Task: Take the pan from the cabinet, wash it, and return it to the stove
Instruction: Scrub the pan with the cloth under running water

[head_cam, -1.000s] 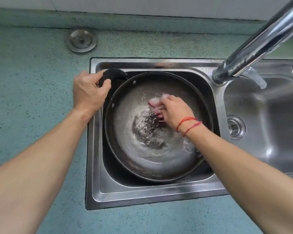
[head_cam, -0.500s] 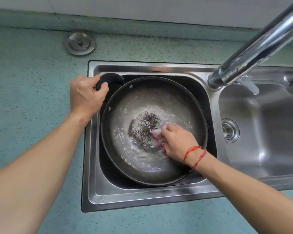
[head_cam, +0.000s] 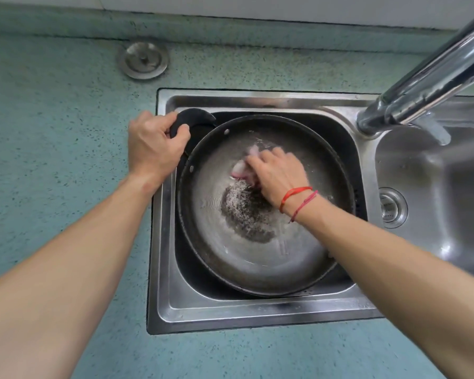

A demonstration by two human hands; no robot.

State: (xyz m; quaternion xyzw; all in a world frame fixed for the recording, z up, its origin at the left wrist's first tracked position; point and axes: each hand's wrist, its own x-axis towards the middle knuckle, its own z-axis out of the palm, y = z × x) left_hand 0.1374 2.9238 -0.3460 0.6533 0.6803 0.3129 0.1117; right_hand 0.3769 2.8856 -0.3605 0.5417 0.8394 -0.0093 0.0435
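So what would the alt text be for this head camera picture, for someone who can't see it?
A person's right hand holds a pink cloth against the wet inside of a dark pan in a steel sink, while the left hand grips the pan's black handle. A chrome tap reaches in from the upper right.

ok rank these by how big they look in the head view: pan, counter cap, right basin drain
1. pan
2. counter cap
3. drain, which looks slightly smaller than the cap but sits lower, so that order is unsure
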